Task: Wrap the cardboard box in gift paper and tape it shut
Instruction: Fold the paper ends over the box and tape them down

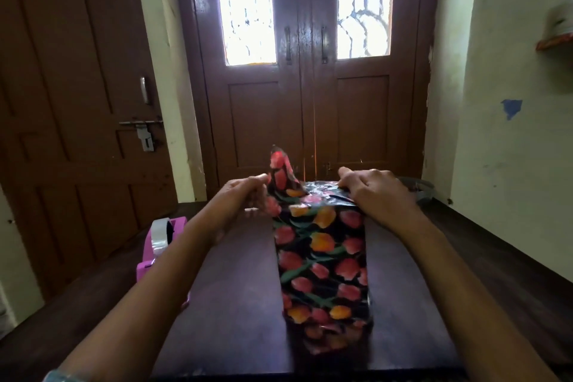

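box: wrapped box (322,260) stands on the table (235,282), at 6 o'clock from frame centre, long side running away from the person; black gift paper with red and orange tulips covers every face in view
flap: loose paper flap (280,175) sticks up in a point at the box's far left corner, 11 o'clock of the box
left arm: bare forearm reaches in from 7 o'clock, wrist raised off the table
left hand: left hand (245,195) just left of the flap, fingers curled, thumb and fingertips pinching the flap's edge
right arm: bare forearm comes from 5 o'clock, over the box's right side
right hand: right hand (372,189) palm down on the far top edge, fingers bent, tips on the glossy paper; pressing or pinching, cannot tell
dispenser: pink tape dispenser (161,254) with clear tape, 9 o'clock of the box, on the table
behind: brown double door (310,102) at 12 o'clock
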A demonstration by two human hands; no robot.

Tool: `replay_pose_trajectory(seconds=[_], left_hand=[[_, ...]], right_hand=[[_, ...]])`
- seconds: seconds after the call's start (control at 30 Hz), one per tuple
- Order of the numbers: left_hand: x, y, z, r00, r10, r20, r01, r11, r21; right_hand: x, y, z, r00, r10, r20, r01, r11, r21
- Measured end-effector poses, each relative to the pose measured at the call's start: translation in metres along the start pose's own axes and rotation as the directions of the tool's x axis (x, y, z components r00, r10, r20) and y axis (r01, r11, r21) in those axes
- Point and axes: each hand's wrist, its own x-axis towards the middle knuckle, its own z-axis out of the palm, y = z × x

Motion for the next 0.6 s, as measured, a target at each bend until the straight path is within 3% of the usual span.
replay_pose_trajectory(seconds=[0.1,0.2,0.4,0.5,0.6], left_hand=[[0.004,0.002,0.005,0.996,0.063,-0.064,-0.06,0.997,0.056],[0.009,-0.001,0.007,0.986,0.087,-0.143,-0.076,0.994,0.081],[0.014,-0.004,0.008,0.994,0.046,0.103,-0.062,0.986,0.153],[0.017,0.002,0.003,0.99,0.082,0.112,-0.108,0.962,0.252],[0.012,0.002,-0.007,0.981,0.168,0.097,-0.188,0.943,0.274]], right_hand=[[-0.01,-0.021,0.004,0.986,0.008,0.164,0.03,0.974,-0.226],[-0.019,-0.029,0.013,0.972,-0.066,0.224,0.151,0.909,-0.388],[-0.006,-0.018,-0.006,0.905,-0.111,0.41,0.207,0.958,-0.198],[0.009,-0.006,-0.016,0.847,-0.085,0.525,0.181,0.974,-0.135],[0.02,0.0,-0.016,0.839,-0.15,0.523,0.243,0.963,-0.113]])
